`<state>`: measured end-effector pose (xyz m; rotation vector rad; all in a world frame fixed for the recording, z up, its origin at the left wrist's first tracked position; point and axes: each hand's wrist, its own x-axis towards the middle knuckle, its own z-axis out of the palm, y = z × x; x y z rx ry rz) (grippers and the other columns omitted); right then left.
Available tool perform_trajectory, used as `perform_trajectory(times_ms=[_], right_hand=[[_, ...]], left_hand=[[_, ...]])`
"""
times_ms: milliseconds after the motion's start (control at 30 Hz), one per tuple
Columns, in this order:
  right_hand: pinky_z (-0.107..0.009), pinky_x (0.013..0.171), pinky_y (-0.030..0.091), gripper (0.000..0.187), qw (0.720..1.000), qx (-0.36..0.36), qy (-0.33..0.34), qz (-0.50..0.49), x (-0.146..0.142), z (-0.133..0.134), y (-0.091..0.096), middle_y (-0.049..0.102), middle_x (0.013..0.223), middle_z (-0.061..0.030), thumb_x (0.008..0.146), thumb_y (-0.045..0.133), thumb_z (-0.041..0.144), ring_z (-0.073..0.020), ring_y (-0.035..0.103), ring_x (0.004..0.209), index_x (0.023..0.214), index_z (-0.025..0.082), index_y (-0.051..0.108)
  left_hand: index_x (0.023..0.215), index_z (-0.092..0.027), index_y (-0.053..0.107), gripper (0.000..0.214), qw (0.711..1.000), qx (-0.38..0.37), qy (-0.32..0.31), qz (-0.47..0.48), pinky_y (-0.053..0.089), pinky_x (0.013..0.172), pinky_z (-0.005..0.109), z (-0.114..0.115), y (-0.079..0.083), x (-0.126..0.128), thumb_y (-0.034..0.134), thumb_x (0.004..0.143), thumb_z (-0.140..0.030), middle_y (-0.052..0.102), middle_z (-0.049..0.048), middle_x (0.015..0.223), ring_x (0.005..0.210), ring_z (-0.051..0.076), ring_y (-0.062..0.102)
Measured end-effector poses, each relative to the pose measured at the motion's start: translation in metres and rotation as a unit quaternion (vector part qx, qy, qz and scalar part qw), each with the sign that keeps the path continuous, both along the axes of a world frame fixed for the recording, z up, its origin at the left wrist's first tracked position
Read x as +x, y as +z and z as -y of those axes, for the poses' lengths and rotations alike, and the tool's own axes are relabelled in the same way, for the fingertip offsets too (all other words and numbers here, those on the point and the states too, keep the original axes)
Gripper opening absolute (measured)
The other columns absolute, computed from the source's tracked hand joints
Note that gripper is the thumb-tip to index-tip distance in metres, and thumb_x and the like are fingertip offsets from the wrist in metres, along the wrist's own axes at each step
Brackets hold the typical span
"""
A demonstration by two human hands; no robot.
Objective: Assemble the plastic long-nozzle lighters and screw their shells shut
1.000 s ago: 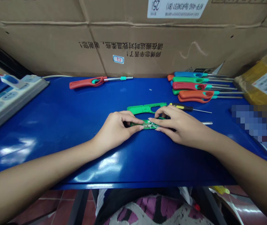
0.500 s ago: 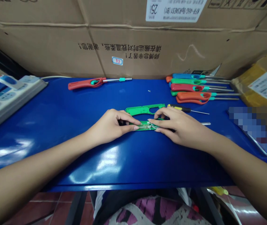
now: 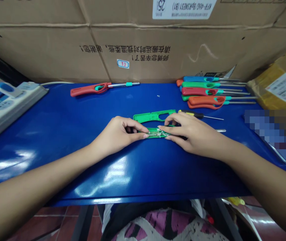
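Note:
An opened green lighter half [image 3: 155, 133] with wires and small parts inside lies on the blue table [image 3: 65, 134]. My left hand [image 3: 119, 134] pinches its left end, fingers curled. My right hand [image 3: 188, 132] grips its right part, thumb and forefinger pressing on the inner wires. The metal nozzle [image 3: 221, 130] sticks out to the right of my right hand. Just behind lies the other green shell half [image 3: 153, 116], untouched.
A screwdriver [image 3: 200, 116] with a black and yellow handle lies behind my right hand. Several coloured lighters [image 3: 205, 92] are stacked at the back right, a red one [image 3: 92, 89] at the back left. A power strip [image 3: 4, 103] sits left, cardboard boxes [image 3: 143, 43] behind, a taped parcel [image 3: 281, 85] right.
Both hands stay on the green lighter half with only slight finger shifts. The camera has drifted a little.

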<state>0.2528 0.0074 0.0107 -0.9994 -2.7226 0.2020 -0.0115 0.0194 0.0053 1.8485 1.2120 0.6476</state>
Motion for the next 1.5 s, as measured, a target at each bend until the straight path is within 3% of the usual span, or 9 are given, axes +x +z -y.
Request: perform_trajectory(times_ms=[333,600,800,1033,1267,1500], right_hand=[[-0.047,0.094,0.048,0.031,1.000,-0.006,-0.011,-0.016,0.001,-0.001,-0.002,0.064,0.118,-0.0125,0.099,0.056,0.029,-0.0268,0.059,0.106,0.126,0.023,0.071],[-0.043,0.088,0.049,0.023,0.995,-0.010,-0.038,-0.097,0.000,-0.002,0.001,0.064,0.110,-0.0096,0.096,0.060,0.027,-0.0244,0.061,0.100,0.115,0.024,0.072],[-0.039,0.085,0.049,0.007,0.993,-0.043,-0.040,-0.105,-0.003,0.002,0.008,0.062,0.100,-0.0070,0.093,0.061,0.022,-0.0225,0.059,0.094,0.098,0.022,0.065],[-0.038,0.083,0.049,0.008,0.992,-0.044,-0.041,-0.109,-0.007,0.003,-0.001,0.063,0.096,-0.0067,0.094,0.060,0.021,-0.0210,0.060,0.090,0.095,0.021,0.067],[-0.031,0.064,0.044,0.014,0.976,-0.040,-0.145,-0.159,-0.017,0.009,-0.005,0.063,0.077,-0.0030,0.090,0.063,0.018,-0.0163,0.059,0.071,0.079,0.018,0.072],[-0.028,0.058,0.038,0.013,0.962,-0.080,-0.193,-0.175,-0.019,0.010,-0.006,0.062,0.073,-0.0007,0.086,0.066,0.018,-0.0124,0.051,0.062,0.080,0.019,0.077]], left_hand=[[0.089,-0.024,0.082,0.013,1.000,0.014,-0.021,-0.015,0.048,0.064,0.027,0.004,0.001,0.000,0.078,0.081,-0.032,0.078,0.0028,0.085,0.073,0.016,0.067],[0.095,-0.022,0.080,0.015,0.992,0.110,-0.058,-0.026,0.044,0.060,0.024,0.006,-0.001,-0.002,0.075,0.082,-0.028,0.070,0.0022,0.081,0.068,0.012,0.059],[0.101,-0.021,0.077,0.018,0.974,0.199,-0.102,-0.036,0.050,0.075,0.028,0.007,-0.003,-0.004,0.075,0.084,-0.024,0.076,0.0018,0.092,0.081,0.016,0.062],[0.102,-0.020,0.077,0.014,0.966,0.225,-0.123,-0.031,0.052,0.086,0.033,0.006,-0.004,-0.003,0.069,0.092,-0.023,0.078,0.0031,0.098,0.088,0.017,0.068],[0.099,-0.019,0.080,0.013,0.968,0.229,-0.103,-0.025,0.052,0.081,0.031,0.009,-0.006,-0.001,0.072,0.090,-0.023,0.077,0.0037,0.093,0.084,0.017,0.067],[0.106,-0.017,0.077,0.025,0.963,0.239,-0.119,-0.021,0.052,0.080,0.032,0.017,-0.010,0.005,0.080,0.084,-0.030,0.076,0.0041,0.091,0.082,0.018,0.066]])
